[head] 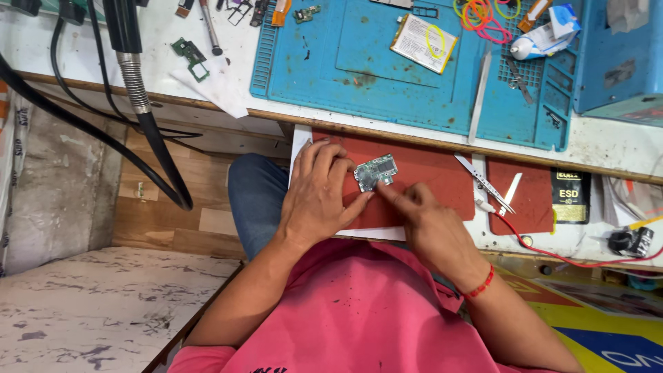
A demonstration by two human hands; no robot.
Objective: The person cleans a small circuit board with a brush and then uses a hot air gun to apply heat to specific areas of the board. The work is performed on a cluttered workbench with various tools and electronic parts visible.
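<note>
A small green circuit board [376,170] lies on a dark red mat [428,173] at the near edge of the workbench. My left hand [319,193] rests on the mat and pinches the board's left side between thumb and fingers. My right hand [421,211] reaches in from the right, its index fingertip touching the board's lower right edge. A red thread bracelet sits on my right wrist. I wear a pink shirt and blue jeans.
Beyond the red mat lies a blue work mat [359,62] with a phone battery [423,43], coloured rubber bands [481,15] and a white tube [542,40]. Tweezers [483,183] lie right of the board. Black hoses [148,124] hang at the left. A red wire [545,245] runs along the right.
</note>
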